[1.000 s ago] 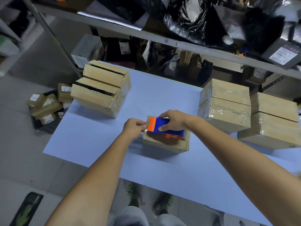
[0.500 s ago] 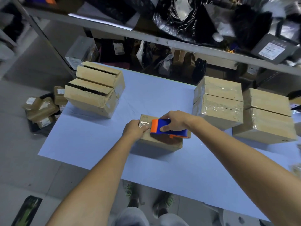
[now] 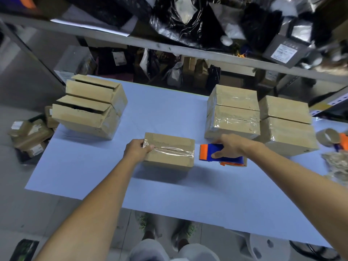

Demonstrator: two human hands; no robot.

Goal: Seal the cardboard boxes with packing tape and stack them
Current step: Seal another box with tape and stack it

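One small cardboard box (image 3: pixel 169 152) sits dead centre of the blue table (image 3: pixel 169 194), with a strip of clear tape (image 3: pixel 173 149) running along its top seam. The left hand (image 3: pixel 138 150) is at the box's nine o'clock end, fingers curled over the edge and gripping it. The right hand (image 3: pixel 230 146), at three o'clock just beside the box, is wrapped round the blue-and-orange tape dispenser (image 3: pixel 220 155), which sits apart from the cardboard. Out at ten o'clock are two unsealed boxes (image 3: pixel 90 110), flaps gaping. At two o'clock stand taped boxes (image 3: pixel 233 112) in two pairs. At the far three o'clock edge lies a spare tape roll (image 3: pixel 327 135).
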